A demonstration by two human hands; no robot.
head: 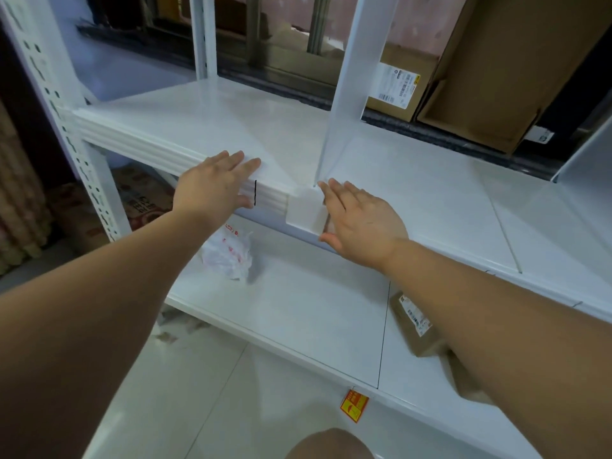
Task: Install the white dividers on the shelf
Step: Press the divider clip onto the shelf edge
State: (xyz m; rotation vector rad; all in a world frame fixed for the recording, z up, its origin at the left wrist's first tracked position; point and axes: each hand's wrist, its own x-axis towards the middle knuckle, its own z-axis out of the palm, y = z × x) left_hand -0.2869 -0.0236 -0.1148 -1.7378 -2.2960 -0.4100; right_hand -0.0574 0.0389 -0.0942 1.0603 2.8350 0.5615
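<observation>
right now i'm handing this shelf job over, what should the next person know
Left hand: open, flat on the front edge of the upper shelf, left of a black mark.
Right hand: open, fingers at the front clip of the white divider.
Done: that divider stands upright, clip over the shelf edge; another white panel stands further right.
Left: check the clip is seated; the mark may be the next spot.

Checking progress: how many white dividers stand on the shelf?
2: one divider mid-shelf beside the right hand; a second divider, cut off, far right. More may be unseen.
</observation>
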